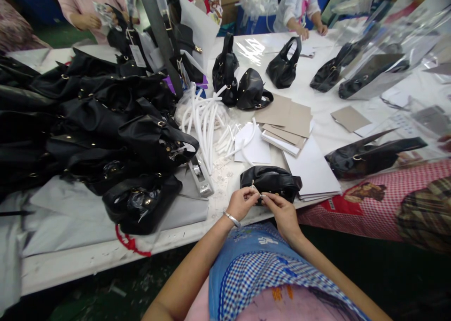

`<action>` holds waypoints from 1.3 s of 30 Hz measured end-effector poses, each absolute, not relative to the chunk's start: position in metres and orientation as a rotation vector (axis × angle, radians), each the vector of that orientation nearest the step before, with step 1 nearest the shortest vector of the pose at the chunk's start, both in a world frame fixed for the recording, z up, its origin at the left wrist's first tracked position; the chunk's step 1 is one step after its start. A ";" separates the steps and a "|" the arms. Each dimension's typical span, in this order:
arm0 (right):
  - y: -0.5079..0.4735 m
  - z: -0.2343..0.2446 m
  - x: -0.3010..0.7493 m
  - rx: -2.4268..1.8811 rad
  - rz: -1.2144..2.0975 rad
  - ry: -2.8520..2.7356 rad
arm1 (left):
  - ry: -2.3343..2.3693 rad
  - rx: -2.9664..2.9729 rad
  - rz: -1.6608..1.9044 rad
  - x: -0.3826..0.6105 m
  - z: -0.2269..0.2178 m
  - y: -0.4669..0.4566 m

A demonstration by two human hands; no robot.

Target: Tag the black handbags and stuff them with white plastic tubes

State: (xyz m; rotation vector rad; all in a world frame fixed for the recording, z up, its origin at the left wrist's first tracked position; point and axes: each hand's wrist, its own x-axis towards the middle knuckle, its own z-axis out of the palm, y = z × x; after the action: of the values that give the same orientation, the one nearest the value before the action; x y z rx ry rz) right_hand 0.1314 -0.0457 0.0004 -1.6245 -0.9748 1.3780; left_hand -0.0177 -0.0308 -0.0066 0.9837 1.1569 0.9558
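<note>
A black handbag (pixel 271 176) lies at the table's front edge, right before my hands. My left hand (pixel 242 202), with a silver bangle at the wrist, is pinched in front of the bag's left part. Close beside it my right hand (pixel 282 211) pinches too, thumb and forefinger together. Their fingertips nearly meet over a small light-coloured piece at the bag's gold hardware. It is too small to name, and I cannot tell how each hand grips it.
Many black handbags (pixel 102 105) are heaped at left. White tubes (pixel 204 119), a tape dispenser (pixel 200 177), brown cards (pixel 292 116) and white sheets (pixel 312 166) lie nearby. More bags (pixel 285 65) stand farther back. Co-workers' hands (pixel 303 29) rest at the far edge; another person sits at right.
</note>
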 end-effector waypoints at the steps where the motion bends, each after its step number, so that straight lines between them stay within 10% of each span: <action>1: -0.046 0.001 0.131 -1.620 1.381 -0.979 | 1.157 0.982 0.960 -0.017 -0.007 -0.031; 39: -0.043 0.002 0.122 -1.527 1.364 -0.869 | 1.149 0.807 1.001 -0.003 -0.011 -0.034</action>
State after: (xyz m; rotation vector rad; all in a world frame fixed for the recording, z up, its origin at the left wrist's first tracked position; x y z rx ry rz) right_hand 0.1223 -0.0430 0.0022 -1.5266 -0.8692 1.3639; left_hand -0.0027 -0.0337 -0.0111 0.8075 1.1490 1.0006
